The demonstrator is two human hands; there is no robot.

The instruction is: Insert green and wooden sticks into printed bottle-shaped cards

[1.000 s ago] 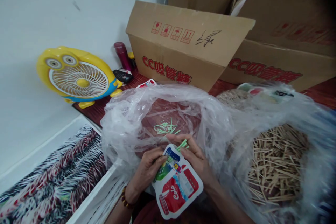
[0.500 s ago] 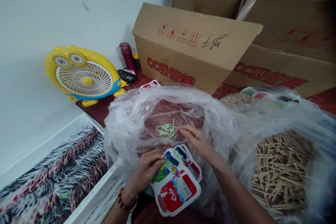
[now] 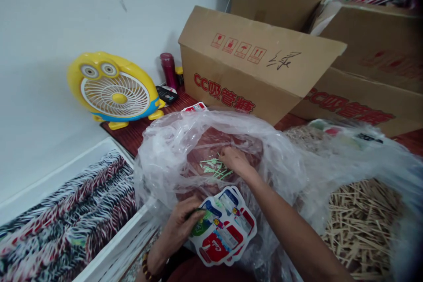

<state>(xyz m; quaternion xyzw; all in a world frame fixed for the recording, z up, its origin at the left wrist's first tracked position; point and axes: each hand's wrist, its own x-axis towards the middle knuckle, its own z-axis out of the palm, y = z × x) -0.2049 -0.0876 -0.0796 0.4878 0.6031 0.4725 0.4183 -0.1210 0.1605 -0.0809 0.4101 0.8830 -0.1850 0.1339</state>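
Note:
Between its thumb and fingers, my left hand [image 3: 183,220] grips a few printed candy packets [image 3: 220,238], fanned over one another, with red "Cola" print and a white border. My right hand [image 3: 235,158] reaches into the open clear plastic bag [image 3: 155,141]. Its fingers are bent down at the small pile of thin green sticks [image 3: 214,168] inside; the fingertips are partly hidden, so I cannot make out whether a stick is between them.
A white crate [image 3: 115,150] full of upright packets stands at the left. Behind it is a yellow fan [image 3: 119,97] on the dark red table [image 3: 124,139]. Cardboard boxes [image 3: 238,70] stand at the back. Brown sticks [image 3: 363,224] fill another plastic bag at the right.
My right hand has moved forward and left, over the green sticks. The packets in my left hand now lie fanned further apart. The whole view has shifted slightly.

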